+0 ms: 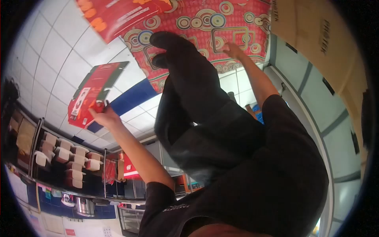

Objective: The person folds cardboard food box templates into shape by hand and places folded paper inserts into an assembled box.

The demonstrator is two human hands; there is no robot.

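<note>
My left hand [104,117] is closed on the lower edge of a flattened red cardboard box [98,81] with dark green flaps and orange and white print. The box hangs over the white tiled floor, to the left of my legs. My right hand [233,51] is held out over a red patterned mat [241,33], its fingers apart and nothing in them. Whether it touches the mat I cannot tell. Another red printed piece [126,15], with orange lettering, lies at the top left, partly over the mat and cut off by the frame.
My black-clad legs [185,79] stretch across the middle, feet at the mat. Large brown cartons [316,35] stand along the right, beside pale panels [333,110]. On the lower left, a metal rack [71,191] holds several small open boxes [75,166]. A steel pot [85,206] is beyond it.
</note>
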